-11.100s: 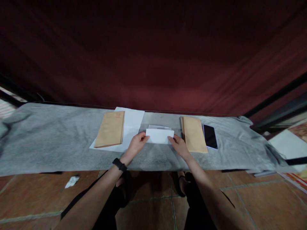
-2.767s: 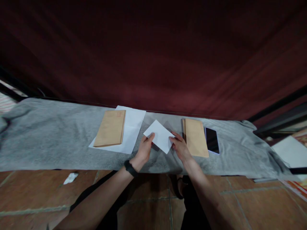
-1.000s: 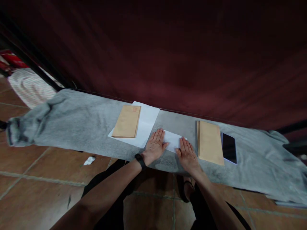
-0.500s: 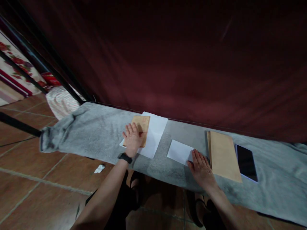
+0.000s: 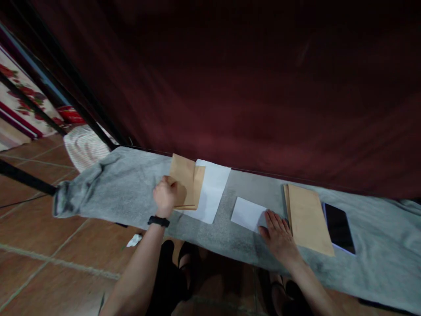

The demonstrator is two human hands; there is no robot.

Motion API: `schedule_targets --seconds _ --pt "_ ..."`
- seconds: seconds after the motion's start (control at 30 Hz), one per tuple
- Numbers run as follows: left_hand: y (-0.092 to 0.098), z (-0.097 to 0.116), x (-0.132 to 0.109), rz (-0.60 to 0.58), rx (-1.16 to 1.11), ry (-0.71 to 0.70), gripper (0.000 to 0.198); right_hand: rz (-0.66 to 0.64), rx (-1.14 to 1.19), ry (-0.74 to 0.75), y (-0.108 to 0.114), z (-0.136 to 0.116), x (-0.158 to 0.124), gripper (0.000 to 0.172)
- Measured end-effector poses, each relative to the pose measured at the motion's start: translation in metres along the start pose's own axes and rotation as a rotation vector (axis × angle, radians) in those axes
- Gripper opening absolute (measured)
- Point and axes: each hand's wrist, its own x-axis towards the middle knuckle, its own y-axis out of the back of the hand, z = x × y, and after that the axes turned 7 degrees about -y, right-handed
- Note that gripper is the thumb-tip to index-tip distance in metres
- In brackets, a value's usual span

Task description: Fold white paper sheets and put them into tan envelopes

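My left hand [image 5: 165, 195], with a dark band at the wrist, has its fingers closed on the left edge of a brown paper envelope [image 5: 183, 179]. That envelope is raised and tilted over more brown envelopes [image 5: 199, 179], which rest on a white sheet of paper [image 5: 212, 188]. My right hand [image 5: 279, 235] lies flat, fingers stretched out, over the right end of a small white folded paper [image 5: 247, 212]. To the right of this hand is a stack of larger brown envelopes [image 5: 309, 217].
A grey cloth [image 5: 138, 184] covers the long narrow surface. A phone [image 5: 340, 227] lies right of the larger envelopes. Behind hangs a dark red curtain [image 5: 230, 109]. Black metal bars [image 5: 26, 175] stand at the left, and a crumpled white tissue [image 5: 134, 240] is on the tiled floor.
My left hand has gone from lying flat on the small brown envelopes to gripping the top one at its left edge, lifting and shifting it left. My right hand stays on the white paper.
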Motion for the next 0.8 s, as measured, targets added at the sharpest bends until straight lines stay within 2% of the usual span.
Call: schedule_targets --seconds 0.07,0.1,0.17,0.27,0.33,0.37,0.47,0.53,0.67,0.8 --pt "0.001 0.005 0.007 0.079 -0.469 0.131 0.014 -0.035 0.089 -0.046 0.004 -0.003 0.007 0.055" --pt "-0.002 0.009 0.008 0.097 -0.653 0.177 0.012 -0.056 0.150 -0.074 0.007 -0.007 0.011 0.054" --pt "-0.012 0.022 0.002 0.066 -0.814 0.202 0.011 -0.103 0.315 -0.132 0.014 -0.017 0.020 0.057" --pt "-0.038 0.050 -0.026 -0.116 -0.977 0.249 0.016 -0.221 0.666 -0.257 0.029 -0.038 0.033 0.060" --pt "-0.056 0.069 -0.053 -0.403 -1.243 0.417 0.025 -0.314 0.924 -0.403 0.038 -0.054 0.039 0.060" --pt "-0.063 0.078 -0.066 -0.495 -1.305 0.475 0.027 -0.356 1.067 -0.464 0.041 -0.061 0.042 0.060" --pt "-0.078 0.095 -0.096 -0.592 -1.341 0.496 0.037 -0.337 1.439 -0.579 0.049 -0.074 0.052 0.058" --pt "-0.081 0.100 -0.105 -0.613 -1.328 0.489 0.039 -0.305 1.570 -0.634 0.051 -0.076 0.059 0.053" --pt "-0.081 0.101 -0.106 -0.661 -1.315 0.536 0.033 -0.337 1.673 -0.765 0.049 -0.070 0.066 0.044" --pt "-0.081 0.100 -0.106 -0.751 -1.349 0.586 0.032 -0.361 1.701 -0.785 0.047 -0.062 0.067 0.038"
